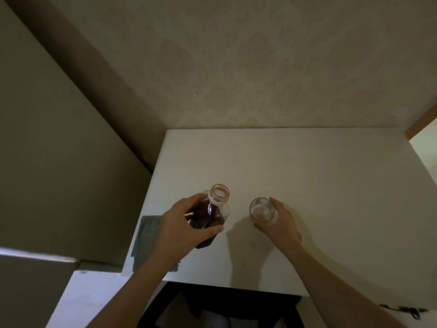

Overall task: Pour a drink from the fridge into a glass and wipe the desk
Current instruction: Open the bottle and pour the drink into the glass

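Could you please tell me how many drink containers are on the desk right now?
2: an uncapped bottle in the left hand, and a glass held by the right hand.

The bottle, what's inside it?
The bottle, uncapped in the left hand, holds dark reddish-brown drink up to its shoulder. The fingers cover part of it, and the bottom is hidden.

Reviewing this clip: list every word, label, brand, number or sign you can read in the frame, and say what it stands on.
None can be read.
Bottle, held by the left hand: cap off, dark drink inside, no label or print visible.
Glass, held by the right hand: plain, no marking.
Grey cloth and white desk: no writing.
Wall: only a faint pattern, no text.
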